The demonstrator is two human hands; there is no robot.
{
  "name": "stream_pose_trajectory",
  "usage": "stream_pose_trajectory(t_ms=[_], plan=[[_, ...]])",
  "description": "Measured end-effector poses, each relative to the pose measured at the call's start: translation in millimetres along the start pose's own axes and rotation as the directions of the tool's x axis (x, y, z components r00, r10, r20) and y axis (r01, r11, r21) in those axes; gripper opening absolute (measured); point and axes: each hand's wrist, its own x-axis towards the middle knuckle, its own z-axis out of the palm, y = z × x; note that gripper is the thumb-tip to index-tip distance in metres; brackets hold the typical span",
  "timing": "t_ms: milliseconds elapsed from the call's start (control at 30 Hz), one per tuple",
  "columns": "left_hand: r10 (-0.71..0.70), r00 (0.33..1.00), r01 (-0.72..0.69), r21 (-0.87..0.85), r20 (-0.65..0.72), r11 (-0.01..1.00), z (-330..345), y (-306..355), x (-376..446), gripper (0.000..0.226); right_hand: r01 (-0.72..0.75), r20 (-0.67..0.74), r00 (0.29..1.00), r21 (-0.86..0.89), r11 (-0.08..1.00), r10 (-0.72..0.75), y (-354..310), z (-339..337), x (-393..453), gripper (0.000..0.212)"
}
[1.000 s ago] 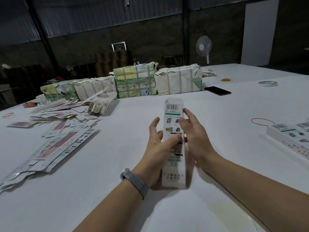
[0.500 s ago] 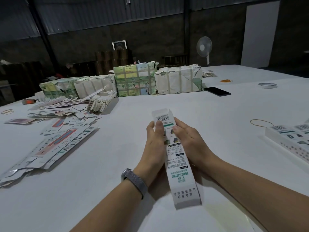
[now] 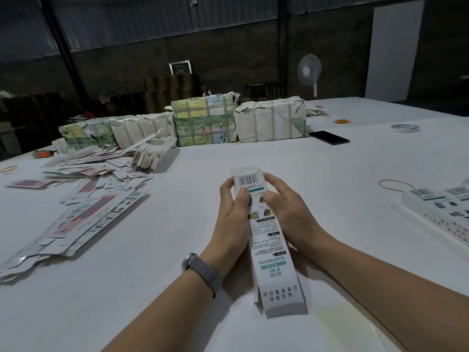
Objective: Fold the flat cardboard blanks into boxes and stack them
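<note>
Fingers (image 3: 242,196) round box (image 3: 272,252) over white table (image 3: 177,250)

finished boxes (image 3: 441,212): cut by right edge | flat blanks (image 3: 76,224): print unreadable, cut left

The room is dim, like a warehouse. A wide white tabletop (image 3: 330,161) fills the lower part of the view. Behind it runs a dark wall (image 3: 228,54) topped with corrugated metal sheeting (image 3: 152,19), and a dark post (image 3: 64,54) slants up at the left. A white standing fan (image 3: 309,71) is at the far edge. A pale door-like panel (image 3: 393,47) stands at the right. A small framed picture (image 3: 179,68) leans on stacked brown boxes (image 3: 170,83).
</note>
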Motion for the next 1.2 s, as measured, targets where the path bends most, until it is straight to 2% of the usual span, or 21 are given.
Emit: stream_pose_trajectory(t_ms=[100,233,567,800,967,1067,1200], plan=[[-0.003,0.999,0.002,0.017,0.041,1.0,1.4,0.7,-0.8,0.016,-0.004,-0.056,0.998,0.018,1.0,0.005,-0.4,-1.6,1.2,0.026],[-0.024,0.996,0.023,0.017,0.086,1.0,4.7,-0.2,-1.5,0.018,-0.038,-0.122,0.991,0.116,0.993,0.052,-1.8,-2.8,2.2,0.025],[-0.027,0.996,0.024,0.04,0.09,0.999,3.1,-4.0,0.2,0.022,-0.049,-0.112,0.992,0.146,0.988,0.065,-4.1,-2.0,1.7,0.017],[-0.045,0.992,0.041,0.038,0.119,0.998,3.6,-2.8,0.1,0.024,-0.019,-0.163,0.985,0.167,0.986,0.047,-3.4,-2.8,1.6,0.019],[-0.057,0.991,0.056,0.008,0.122,0.998,4.7,-1.5,-2.0,0.024,0.03,-0.217,0.976,0.134,0.991,0.0,-0.6,-3.2,2.7,0.032],[-0.074,0.989,0.073,0.017,0.127,0.997,4.0,-0.2,-2.2,0.03,0.044,-0.219,0.975,0.104,0.994,-0.021,-0.1,-4.2,3.1,0.032],[-0.085,0.987,0.084,0.013,0.139,0.996,4.9,-1.7,-1.0,0.02,0.037,-0.228,0.973,0.088,0.995,-0.016,-1.4,-5.5,4.8,0.029]])
